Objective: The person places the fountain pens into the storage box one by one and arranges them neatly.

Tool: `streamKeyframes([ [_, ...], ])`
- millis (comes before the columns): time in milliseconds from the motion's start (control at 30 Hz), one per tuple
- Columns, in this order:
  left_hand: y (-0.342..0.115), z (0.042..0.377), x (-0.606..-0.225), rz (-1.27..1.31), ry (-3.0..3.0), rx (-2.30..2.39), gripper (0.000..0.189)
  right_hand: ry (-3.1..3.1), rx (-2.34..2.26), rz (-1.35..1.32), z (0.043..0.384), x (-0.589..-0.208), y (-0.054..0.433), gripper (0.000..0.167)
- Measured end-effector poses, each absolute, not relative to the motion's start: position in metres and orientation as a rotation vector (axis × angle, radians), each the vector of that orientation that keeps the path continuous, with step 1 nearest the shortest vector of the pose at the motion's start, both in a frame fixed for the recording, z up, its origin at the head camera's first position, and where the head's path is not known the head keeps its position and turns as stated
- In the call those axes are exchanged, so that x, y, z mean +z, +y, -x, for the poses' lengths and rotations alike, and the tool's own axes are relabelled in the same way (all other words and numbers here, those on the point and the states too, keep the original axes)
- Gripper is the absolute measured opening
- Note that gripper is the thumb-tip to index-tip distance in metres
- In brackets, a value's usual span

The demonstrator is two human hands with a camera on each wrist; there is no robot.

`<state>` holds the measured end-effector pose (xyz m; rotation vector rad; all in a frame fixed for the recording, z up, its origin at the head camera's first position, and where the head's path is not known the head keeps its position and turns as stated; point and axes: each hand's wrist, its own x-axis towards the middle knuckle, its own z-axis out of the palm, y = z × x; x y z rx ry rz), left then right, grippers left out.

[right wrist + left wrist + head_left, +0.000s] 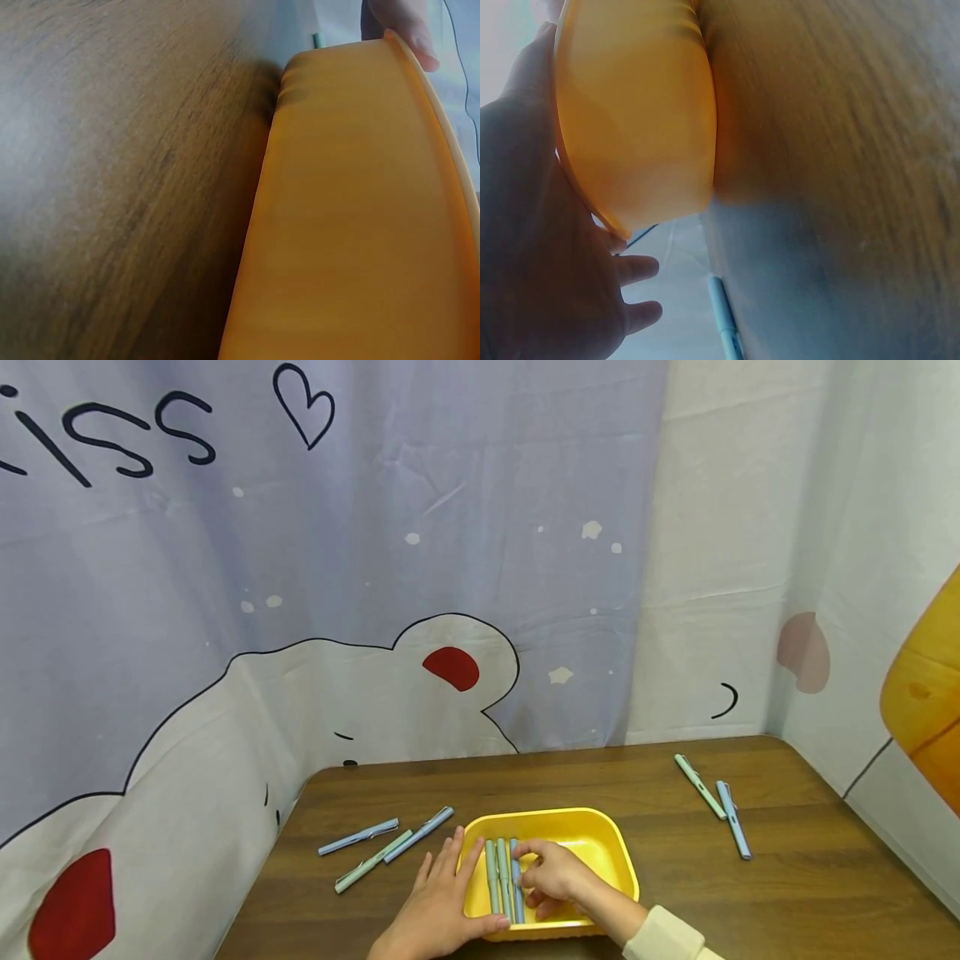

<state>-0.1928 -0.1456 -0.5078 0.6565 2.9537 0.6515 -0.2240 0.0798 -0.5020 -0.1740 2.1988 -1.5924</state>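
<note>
A yellow plastic tray point(600, 852) sits at the table's front, with two light green pens point(492, 877) and a blue pen point(517, 902) lying side by side in its left part. My left hand point(442, 897) lies spread over the tray's left side, thumb on the front rim. In the left wrist view its fingers reach past the tray's outer wall point(637, 112). Over the tray's inside, my right hand point(555, 872) has bent fingers on the blue pen. The right wrist view shows the tray's side point(352, 210) but not that pen.
Left of the tray on the wooden table point(660, 910) lie two blue pens point(358, 837) and a green pen point(372, 862). At the right are another green pen point(699, 786) and a blue pen point(733, 820). A printed curtain point(525, 568) hangs behind the table.
</note>
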Motion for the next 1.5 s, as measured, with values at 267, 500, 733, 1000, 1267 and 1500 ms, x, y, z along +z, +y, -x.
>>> streamKeyframes([
  [267, -0.145, 0.194, -0.508, -0.651, 2.954, 0.662, 0.11, 2.222, -1.576, 0.142, 0.224, -0.499, 0.082, 0.032],
  [500, -0.145, 0.194, -0.507, -0.633, 2.946, 0.672, 0.11, 2.2, -1.595, 0.145, 0.224, -0.498, 0.085, 0.036],
  [733, -0.144, 0.193, -0.505, -0.626, 2.944, 0.66, 0.11, 2.208, -1.606, 0.205, 0.221, -0.485, 0.099, 0.042],
  [1000, -0.144, 0.193, -0.504, -0.625, 2.947, 0.645, 0.111, 2.24, -1.641, 0.256, 0.22, -0.461, 0.125, 0.045],
  [1267, -0.144, 0.193, -0.504, -0.611, 2.933, 0.647, 0.112, 2.299, -1.652, 0.229, 0.218, -0.447, 0.151, 0.046],
  [1500, -0.144, 0.193, -0.505, -0.62, 2.929, 0.653, 0.112, 2.336, -1.654, 0.211, 0.217, -0.437, 0.17, 0.047],
])
